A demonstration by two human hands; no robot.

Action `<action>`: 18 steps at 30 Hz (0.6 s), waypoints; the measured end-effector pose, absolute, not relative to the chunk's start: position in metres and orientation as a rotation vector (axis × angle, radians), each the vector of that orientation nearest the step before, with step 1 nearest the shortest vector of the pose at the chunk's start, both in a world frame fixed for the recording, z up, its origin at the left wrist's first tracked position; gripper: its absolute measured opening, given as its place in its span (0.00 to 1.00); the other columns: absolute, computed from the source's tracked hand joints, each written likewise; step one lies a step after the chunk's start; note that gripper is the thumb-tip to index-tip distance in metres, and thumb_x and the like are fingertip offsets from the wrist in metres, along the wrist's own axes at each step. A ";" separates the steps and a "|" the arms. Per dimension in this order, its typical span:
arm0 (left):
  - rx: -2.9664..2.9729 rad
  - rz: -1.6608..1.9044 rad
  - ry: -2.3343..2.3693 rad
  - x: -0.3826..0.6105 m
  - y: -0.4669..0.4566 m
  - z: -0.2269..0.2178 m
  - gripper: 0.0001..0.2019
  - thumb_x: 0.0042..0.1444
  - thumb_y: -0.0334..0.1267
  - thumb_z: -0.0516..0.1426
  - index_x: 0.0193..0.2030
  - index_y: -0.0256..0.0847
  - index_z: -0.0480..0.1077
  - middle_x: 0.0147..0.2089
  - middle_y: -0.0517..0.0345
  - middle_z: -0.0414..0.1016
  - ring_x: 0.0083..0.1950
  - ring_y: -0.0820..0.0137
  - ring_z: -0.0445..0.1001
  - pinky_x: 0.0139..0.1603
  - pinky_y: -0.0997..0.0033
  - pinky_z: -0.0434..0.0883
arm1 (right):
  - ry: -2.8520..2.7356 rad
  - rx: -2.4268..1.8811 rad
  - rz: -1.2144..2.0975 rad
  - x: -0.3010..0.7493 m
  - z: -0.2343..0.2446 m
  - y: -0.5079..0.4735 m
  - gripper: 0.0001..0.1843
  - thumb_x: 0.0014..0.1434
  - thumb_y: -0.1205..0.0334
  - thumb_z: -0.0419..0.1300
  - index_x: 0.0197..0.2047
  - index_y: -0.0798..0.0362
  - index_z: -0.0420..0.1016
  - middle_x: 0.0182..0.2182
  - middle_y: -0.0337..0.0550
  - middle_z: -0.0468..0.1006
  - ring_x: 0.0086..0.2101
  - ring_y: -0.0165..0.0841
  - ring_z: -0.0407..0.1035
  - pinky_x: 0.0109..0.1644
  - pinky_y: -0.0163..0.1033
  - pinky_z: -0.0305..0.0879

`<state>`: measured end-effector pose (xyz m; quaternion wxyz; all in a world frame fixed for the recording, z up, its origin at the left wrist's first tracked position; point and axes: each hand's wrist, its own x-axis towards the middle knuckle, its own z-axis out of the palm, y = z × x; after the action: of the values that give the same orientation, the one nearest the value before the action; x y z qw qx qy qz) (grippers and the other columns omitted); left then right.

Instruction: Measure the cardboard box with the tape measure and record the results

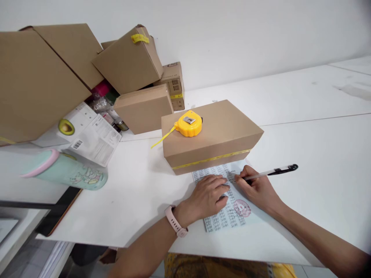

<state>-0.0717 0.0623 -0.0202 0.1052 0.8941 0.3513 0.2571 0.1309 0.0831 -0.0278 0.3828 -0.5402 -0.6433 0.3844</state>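
My right hand is closed around a pen with a clear barrel and black cap end, its tip down at the upper part of a sheet of paper. Rows of dark handwriting and a round red stamp cover the sheet. Flat across the paper's left side lies my left hand, fingers stretched out and a pink watch band on the wrist. Just beyond the sheet stands a cardboard box, overlapping its far edge. A yellow tape measure rests on the box, its tape end sticking out left.
Several cardboard boxes are stacked at the back left against the white wall. A white printed box with an avocado picture and a mint tumbler with a pink rim stand at the left. The white table ends near my body.
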 end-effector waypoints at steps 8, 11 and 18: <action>2.612 0.690 1.036 -0.072 0.062 -0.019 0.11 0.62 0.35 0.53 0.48 0.37 0.73 0.54 0.49 0.77 0.61 0.61 0.71 0.64 0.56 0.69 | -1.632 -1.409 0.981 0.132 -0.026 0.084 0.14 0.61 0.56 0.58 0.27 0.48 0.59 0.21 0.32 0.60 0.23 0.28 0.51 0.25 0.36 0.49; 2.615 0.701 1.033 -0.073 0.063 -0.019 0.11 0.62 0.35 0.54 0.48 0.37 0.74 0.54 0.49 0.77 0.61 0.60 0.71 0.64 0.57 0.68 | -1.647 -1.405 0.958 0.132 -0.026 0.084 0.14 0.61 0.56 0.58 0.27 0.48 0.59 0.21 0.33 0.61 0.22 0.28 0.52 0.25 0.36 0.50; 2.604 0.658 1.039 -0.073 0.062 -0.018 0.12 0.62 0.35 0.54 0.49 0.38 0.73 0.55 0.48 0.76 0.62 0.60 0.70 0.64 0.55 0.68 | -1.617 -1.449 0.936 0.133 -0.023 0.084 0.14 0.59 0.56 0.59 0.26 0.48 0.60 0.19 0.32 0.61 0.22 0.28 0.53 0.24 0.36 0.50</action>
<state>-0.0726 0.0624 -0.0180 0.1304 0.8965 0.3576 0.2266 0.1333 0.0844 -0.0234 0.3787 -0.5671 -0.6330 0.3664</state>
